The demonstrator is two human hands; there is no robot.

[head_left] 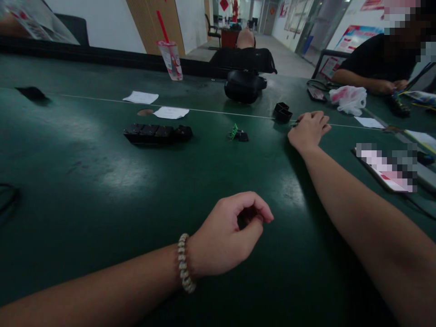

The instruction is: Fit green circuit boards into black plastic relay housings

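Observation:
My left hand (228, 234), with a beaded bracelet (185, 263) at its wrist, is held low over the near part of the green table. Its fingers curl round toward the thumb; the hollow between them is dark, and whatever is inside is hidden. Farther off on the right, my right hand (309, 131) reaches down to the tabletop, fingers bent. A small slim dark piece (294, 123) shows at its left side, too little to name. Just beyond it stands a black open-topped compartment piece (282, 112). A small green circuit board (234, 131) with a black part (243, 136) lies left of that hand.
A row of joined black boxes (153, 133) lies left of centre, papers (171, 112) behind it. Along the back stand a cup with a red straw (172, 61) and a black case (241, 86). At right are a phone (384, 170), a plastic bag (349, 99) and a seated person.

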